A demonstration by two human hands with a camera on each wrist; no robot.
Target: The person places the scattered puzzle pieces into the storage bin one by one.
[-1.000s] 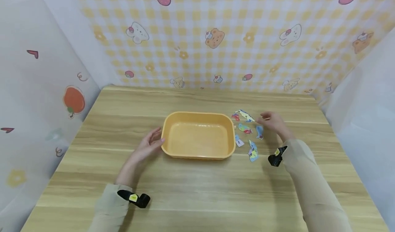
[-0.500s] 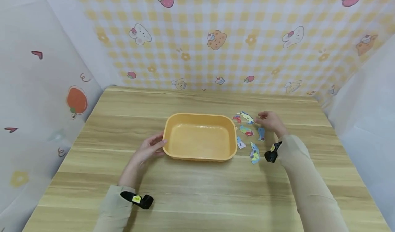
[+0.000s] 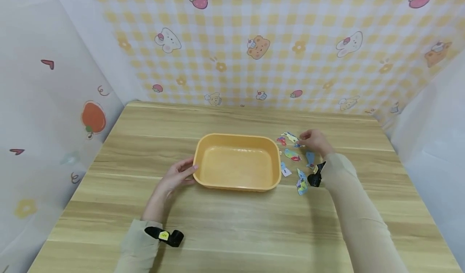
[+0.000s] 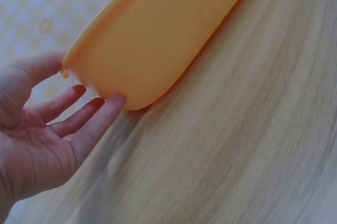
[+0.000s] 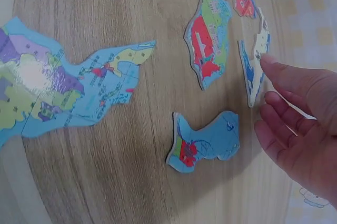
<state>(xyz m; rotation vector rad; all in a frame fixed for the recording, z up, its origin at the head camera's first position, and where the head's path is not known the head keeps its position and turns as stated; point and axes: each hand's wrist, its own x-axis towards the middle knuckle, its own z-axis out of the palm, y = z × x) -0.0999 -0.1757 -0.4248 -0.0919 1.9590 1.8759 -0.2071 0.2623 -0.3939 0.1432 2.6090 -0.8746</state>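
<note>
Right of the tub (image 3: 237,166), a long puzzle piece (image 3: 292,137) slants toward the nearer right hand (image 3: 316,142) — thumb and fingers parted — while the left hand (image 3: 175,178) pinches the tub's rim.

A light wood-grain table (image 3: 236,224) is carrying a yellow-orange basin (image 3: 237,164) near its middle. With the basin as the dial's centre, flat printed pieces are lying beside it — a red piece (image 3: 281,141) at two o'clock, a red-and-green piece (image 3: 292,155) and, farther out, a blue piece (image 5: 224,134) at three, a white piece (image 3: 286,171) just past three, a blue-and-yellow piece (image 3: 302,182) nearing four. A pale yellow piece (image 3: 290,137) is showing at two — whether fully flat, hard to tell.
</note>
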